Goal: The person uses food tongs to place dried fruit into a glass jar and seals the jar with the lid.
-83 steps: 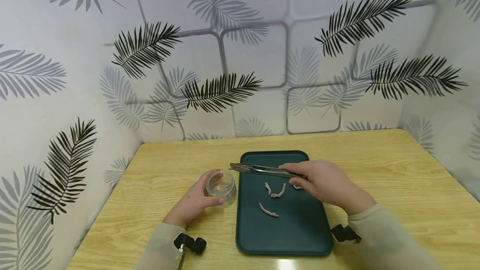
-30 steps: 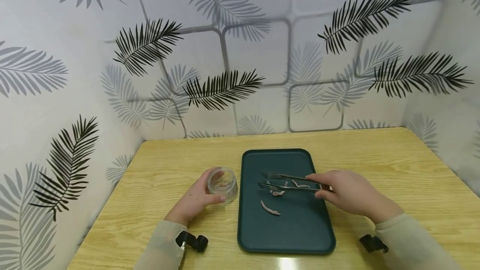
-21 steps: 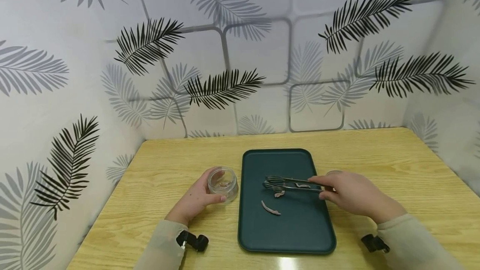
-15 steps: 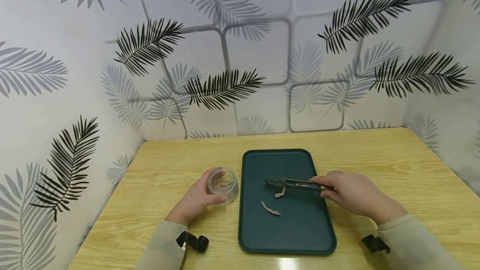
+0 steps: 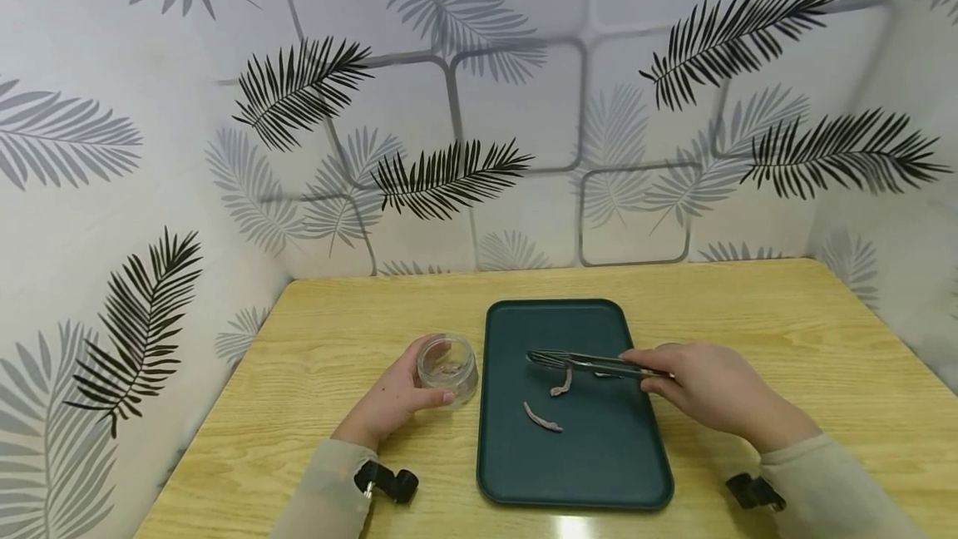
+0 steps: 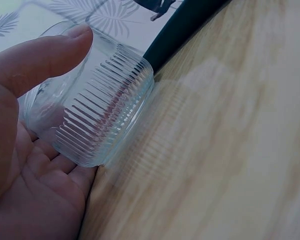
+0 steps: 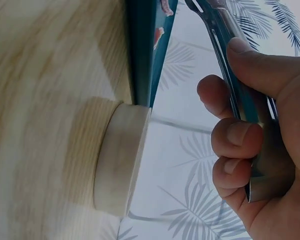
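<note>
My left hand (image 5: 394, 396) holds a clear glass jar (image 6: 110, 105) around its side, upright on the table left of the tray. A little pinkish material shows through its ribbed wall, low in the jar. My right hand (image 5: 711, 385) grips a pair of metal tongs (image 5: 599, 363) with fork-like ends. The tong tips are nearly together above the dark green tray (image 5: 569, 472), and a pinkish, meat-like strip (image 5: 563, 383) shows just below them. Nearer the tray's front lies a second curved strip (image 5: 542, 417). Another strip (image 5: 606, 375) is mostly hidden behind the tongs.
A round pale wooden disc (image 7: 122, 157) stands on the table (image 5: 359, 306) beside the tray's right edge, mostly hidden by my right hand in the head view. A leaf-patterned wall (image 5: 524, 215) closes off the back and sides.
The tongs have moved from beside the jar rightward over the tray, spread apart, then closed over a strip. Pinkish material now shows inside the jar. My left hand has kept its hold.
</note>
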`<state>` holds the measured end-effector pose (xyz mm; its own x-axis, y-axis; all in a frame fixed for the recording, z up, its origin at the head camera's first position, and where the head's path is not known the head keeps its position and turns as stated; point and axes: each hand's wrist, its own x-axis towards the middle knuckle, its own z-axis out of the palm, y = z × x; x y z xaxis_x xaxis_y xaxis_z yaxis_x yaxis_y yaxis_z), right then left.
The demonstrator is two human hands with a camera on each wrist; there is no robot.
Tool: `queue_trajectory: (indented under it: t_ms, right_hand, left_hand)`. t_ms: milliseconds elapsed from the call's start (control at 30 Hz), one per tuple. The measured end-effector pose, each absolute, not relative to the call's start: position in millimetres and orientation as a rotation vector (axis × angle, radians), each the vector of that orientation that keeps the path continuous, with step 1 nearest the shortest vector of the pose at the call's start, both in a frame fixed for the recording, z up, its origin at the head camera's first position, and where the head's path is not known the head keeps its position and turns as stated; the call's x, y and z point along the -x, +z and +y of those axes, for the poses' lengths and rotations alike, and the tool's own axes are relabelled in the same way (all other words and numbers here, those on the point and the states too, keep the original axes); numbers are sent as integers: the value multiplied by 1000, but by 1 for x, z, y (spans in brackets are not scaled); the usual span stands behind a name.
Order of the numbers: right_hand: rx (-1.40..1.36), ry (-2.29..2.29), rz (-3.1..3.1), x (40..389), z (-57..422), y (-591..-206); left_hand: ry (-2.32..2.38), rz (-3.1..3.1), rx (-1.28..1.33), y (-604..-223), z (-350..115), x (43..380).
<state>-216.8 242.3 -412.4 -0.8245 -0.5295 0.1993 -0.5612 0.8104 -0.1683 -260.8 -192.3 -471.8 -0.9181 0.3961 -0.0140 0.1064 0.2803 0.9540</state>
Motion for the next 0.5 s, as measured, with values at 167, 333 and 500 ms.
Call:
queue_trajectory:
  t_ms: [167,333,500]
  right_hand:
    - [-877,362,-2829,216,236,-408]
    - [-917,376,-2786,215,227,-404]
    - [-948,403,-2735,217,213,-400]
  left_hand:
    - [1683,2299,-472,-472,-193,263]
    - [1675,2311,-486,-473,-193,263]
    - [1686,2302,-488,-473,-194,261]
